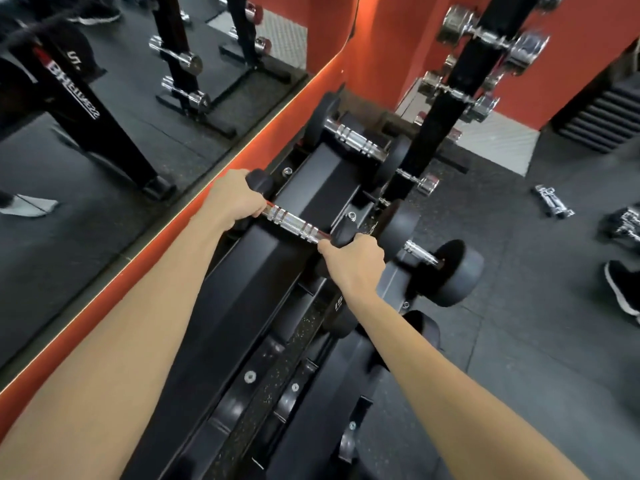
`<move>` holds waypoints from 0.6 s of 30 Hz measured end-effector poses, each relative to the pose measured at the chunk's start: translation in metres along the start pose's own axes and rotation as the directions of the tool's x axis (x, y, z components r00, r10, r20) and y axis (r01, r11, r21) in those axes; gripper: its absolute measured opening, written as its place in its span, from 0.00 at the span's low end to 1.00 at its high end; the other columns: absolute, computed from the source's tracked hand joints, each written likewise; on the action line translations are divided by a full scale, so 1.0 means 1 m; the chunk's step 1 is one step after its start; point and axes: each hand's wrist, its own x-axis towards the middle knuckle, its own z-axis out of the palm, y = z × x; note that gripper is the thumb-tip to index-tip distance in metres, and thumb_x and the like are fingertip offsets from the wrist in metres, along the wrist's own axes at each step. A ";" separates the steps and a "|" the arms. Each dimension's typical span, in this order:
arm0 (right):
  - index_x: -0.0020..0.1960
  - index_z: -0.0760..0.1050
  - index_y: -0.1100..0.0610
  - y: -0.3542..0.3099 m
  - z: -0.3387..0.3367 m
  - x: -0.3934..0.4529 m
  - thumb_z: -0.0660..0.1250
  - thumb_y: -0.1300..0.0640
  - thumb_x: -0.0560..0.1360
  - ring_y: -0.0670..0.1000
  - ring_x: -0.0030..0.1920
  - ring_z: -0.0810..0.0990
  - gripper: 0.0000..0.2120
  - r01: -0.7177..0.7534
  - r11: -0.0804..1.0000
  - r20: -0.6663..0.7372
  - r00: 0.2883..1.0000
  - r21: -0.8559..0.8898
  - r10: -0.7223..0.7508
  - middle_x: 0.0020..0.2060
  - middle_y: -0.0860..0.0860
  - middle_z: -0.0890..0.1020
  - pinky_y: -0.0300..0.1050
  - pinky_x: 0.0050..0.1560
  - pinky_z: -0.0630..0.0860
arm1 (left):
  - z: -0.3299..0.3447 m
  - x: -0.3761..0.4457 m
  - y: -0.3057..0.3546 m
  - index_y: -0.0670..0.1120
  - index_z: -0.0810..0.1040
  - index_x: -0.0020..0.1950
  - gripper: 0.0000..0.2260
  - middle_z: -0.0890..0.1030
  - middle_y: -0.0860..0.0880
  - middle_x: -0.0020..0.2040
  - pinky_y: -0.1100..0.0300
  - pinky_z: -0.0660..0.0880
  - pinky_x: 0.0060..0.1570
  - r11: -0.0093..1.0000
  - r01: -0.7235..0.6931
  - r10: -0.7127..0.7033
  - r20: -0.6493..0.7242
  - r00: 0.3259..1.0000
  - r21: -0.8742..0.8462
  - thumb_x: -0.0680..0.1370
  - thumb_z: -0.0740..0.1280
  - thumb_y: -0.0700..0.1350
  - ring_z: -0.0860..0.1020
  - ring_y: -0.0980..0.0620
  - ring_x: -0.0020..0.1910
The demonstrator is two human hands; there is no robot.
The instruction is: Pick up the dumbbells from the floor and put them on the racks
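Both hands held one dumbbell (294, 225) over the rack (242, 289) — left hand (232, 199) at ten o'clock, right hand (353, 261) at four, fingers curled round the ends of its slick chrome handle. Judged heavy, rigid; two-handed grip suits.

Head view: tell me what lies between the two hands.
The head view shows the dumbbell's bare chrome handle between the left hand and right hand, which grip its dark ends above the black rack.

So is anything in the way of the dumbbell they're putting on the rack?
Nothing visible. Both hands, left hand and right hand, grip the black-ended, chrome-handled dumbbell over the black rack's bare tray. Another black dumbbell sits farther along, apart.
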 end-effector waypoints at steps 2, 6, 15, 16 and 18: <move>0.37 0.73 0.56 -0.001 -0.003 0.000 0.73 0.49 0.70 0.52 0.36 0.78 0.14 -0.007 1.000 0.038 0.999 0.007 0.007 0.34 0.50 0.79 0.41 0.29 0.66 | -0.001 0.001 0.004 0.41 0.78 0.59 0.21 0.82 0.42 0.50 0.51 0.77 0.44 0.997 0.003 -0.004 0.008 1.000 0.074 0.66 0.70 0.33 0.78 0.43 0.45; 0.46 0.75 0.57 0.001 -0.022 0.004 0.73 0.48 0.72 0.56 0.46 0.82 0.14 0.032 0.999 0.226 0.974 0.005 -0.032 0.42 0.53 0.82 0.48 0.41 0.78 | 0.009 -0.014 0.021 0.43 0.70 0.70 0.29 0.75 0.40 0.65 0.47 0.74 0.60 0.983 -0.021 0.027 -0.033 0.999 0.182 0.71 0.72 0.43 0.74 0.39 0.61; 0.73 0.71 0.50 0.029 -0.143 0.000 0.70 0.51 0.77 0.43 0.52 0.78 0.24 0.133 0.935 0.073 0.983 0.328 -0.166 0.65 0.48 0.77 0.37 0.49 0.76 | 0.058 -0.110 0.099 0.53 0.76 0.69 0.25 0.78 0.48 0.66 0.45 0.72 0.64 0.927 -0.367 0.368 -0.007 0.930 0.080 0.72 0.71 0.49 0.75 0.46 0.65; 0.73 0.71 0.50 0.039 -0.163 -0.001 0.70 0.52 0.77 0.45 0.55 0.79 0.24 0.128 0.927 0.038 0.988 0.353 -0.151 0.65 0.48 0.77 0.39 0.51 0.77 | 0.068 -0.122 0.111 0.54 0.77 0.67 0.23 0.79 0.50 0.65 0.46 0.73 0.64 0.915 -0.401 0.402 0.008 0.916 0.050 0.72 0.72 0.49 0.76 0.48 0.63; 0.73 0.71 0.49 0.067 -0.209 -0.007 0.70 0.52 0.77 0.47 0.59 0.78 0.25 0.110 0.908 -0.031 0.994 0.403 -0.107 0.64 0.47 0.77 0.39 0.53 0.73 | 0.094 -0.150 0.140 0.57 0.79 0.64 0.20 0.81 0.53 0.61 0.49 0.75 0.62 0.886 -0.463 0.464 0.042 0.885 -0.030 0.72 0.72 0.48 0.79 0.51 0.59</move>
